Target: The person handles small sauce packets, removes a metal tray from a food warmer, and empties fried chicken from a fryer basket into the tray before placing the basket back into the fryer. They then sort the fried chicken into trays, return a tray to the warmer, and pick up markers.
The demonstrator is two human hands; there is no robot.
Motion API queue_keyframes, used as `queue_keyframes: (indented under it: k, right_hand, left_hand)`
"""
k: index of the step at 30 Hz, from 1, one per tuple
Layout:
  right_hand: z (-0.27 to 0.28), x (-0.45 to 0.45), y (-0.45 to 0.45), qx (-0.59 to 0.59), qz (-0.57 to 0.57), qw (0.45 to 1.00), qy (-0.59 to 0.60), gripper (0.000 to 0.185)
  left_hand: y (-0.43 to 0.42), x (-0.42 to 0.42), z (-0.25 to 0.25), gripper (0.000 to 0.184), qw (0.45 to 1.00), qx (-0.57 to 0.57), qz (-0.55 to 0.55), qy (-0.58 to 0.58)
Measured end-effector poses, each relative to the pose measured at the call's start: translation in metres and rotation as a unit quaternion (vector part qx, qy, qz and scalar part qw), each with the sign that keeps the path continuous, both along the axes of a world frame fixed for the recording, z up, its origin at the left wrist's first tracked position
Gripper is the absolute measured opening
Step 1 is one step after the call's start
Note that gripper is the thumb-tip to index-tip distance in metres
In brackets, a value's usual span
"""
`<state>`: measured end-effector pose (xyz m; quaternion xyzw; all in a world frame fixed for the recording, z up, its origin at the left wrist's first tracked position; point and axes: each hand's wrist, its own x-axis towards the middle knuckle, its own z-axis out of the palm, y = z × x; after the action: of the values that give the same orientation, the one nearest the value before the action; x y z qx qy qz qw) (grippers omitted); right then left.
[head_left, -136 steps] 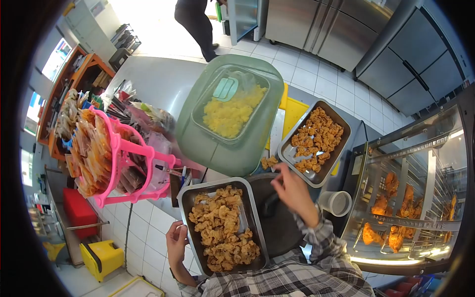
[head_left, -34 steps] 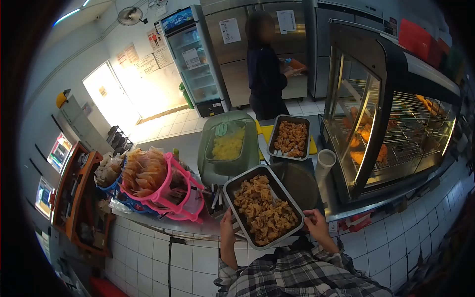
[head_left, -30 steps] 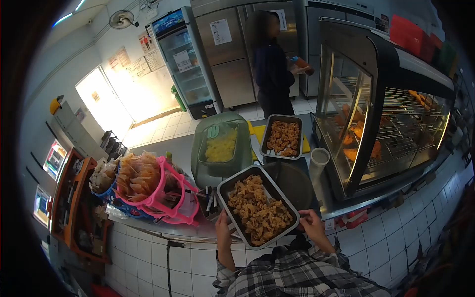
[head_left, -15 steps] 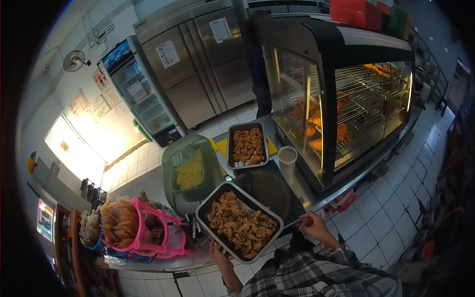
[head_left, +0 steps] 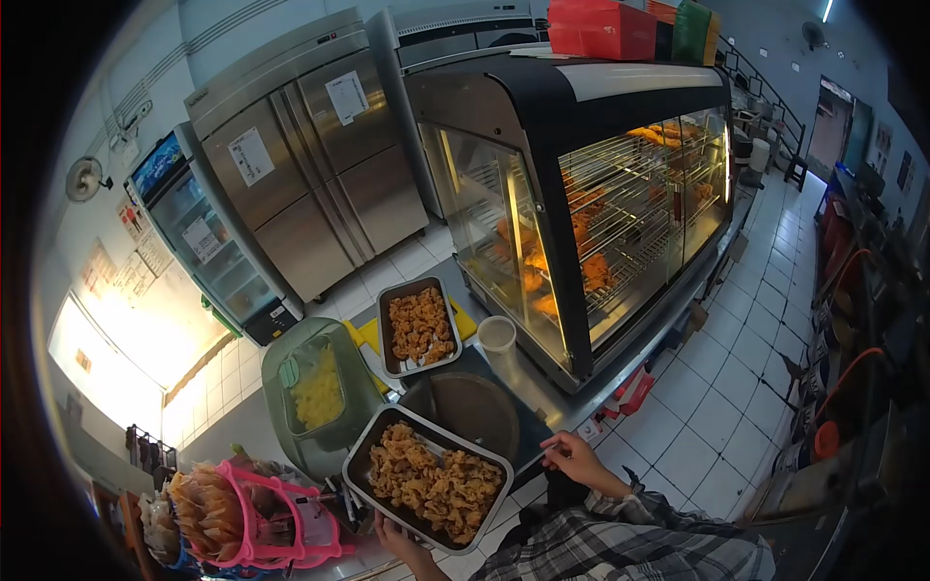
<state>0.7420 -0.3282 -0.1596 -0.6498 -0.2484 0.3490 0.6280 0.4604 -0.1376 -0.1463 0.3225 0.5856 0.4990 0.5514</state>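
Note:
A metal tray heaped with fried chicken pieces is tilted in front of me. My left hand grips its near left side, with the fingers partly hidden under the rim. Beside the counter's edge, to the right of the tray, my right hand is open with loosely bent fingers and nothing visible in it. Just beyond the tray lies a round dark pan or board. A second metal tray farther back holds smaller browned pieces.
A green lidded tub with yellow contents stands left of the trays. A pink basket of packets sits at lower left. A clear cup stands beside the glass warming cabinet. Steel refrigerators line the back.
The view has swung right, so the counter things appear farther left. My left hand still holds the tray, and my right hand stays near the counter's edge.

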Motion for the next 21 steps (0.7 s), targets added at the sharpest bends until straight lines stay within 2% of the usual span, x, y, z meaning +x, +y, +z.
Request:
queue_keyframes:
  k: [2, 6, 9, 11, 14, 17, 21]
  right_hand:
    - [-0.002, -0.001, 0.003, 0.003, -0.009, 1.000, -0.015, 0.017]
    - [0.013, -0.009, 0.019, 0.027, -0.008, 0.999, -0.030, 0.018]
    - [0.021, -0.015, 0.031, 0.021, 0.036, 0.996, -0.075, 0.023]
    - [0.024, -0.020, 0.038, 0.050, 0.051, 0.995, -0.069, 0.025]
    - [0.022, -0.024, 0.045, 0.080, 0.073, 0.993, -0.052, 0.026]
    - [0.025, -0.030, 0.049, 0.081, 0.087, 0.992, -0.030, 0.027]
    - [0.024, -0.032, 0.054, 0.088, 0.081, 0.993, -0.015, 0.029]
  left_hand:
    - [0.006, -0.003, -0.011, 0.039, 1.000, 0.002, 0.003, 0.001]
    - [0.000, 0.002, 0.002, 0.040, 1.000, 0.021, -0.011, -0.009]
    - [0.004, -0.004, -0.010, 0.041, 0.999, 0.034, -0.012, -0.005]
    - [0.001, 0.000, 0.001, 0.041, 0.999, 0.031, -0.009, -0.004]
    - [0.004, -0.006, -0.011, 0.042, 0.998, 0.052, -0.020, -0.002]
    - [-0.001, -0.002, 0.006, 0.042, 0.999, 0.035, -0.028, -0.002]
    - [0.000, -0.006, 0.007, 0.047, 0.993, 0.044, -0.053, -0.096]
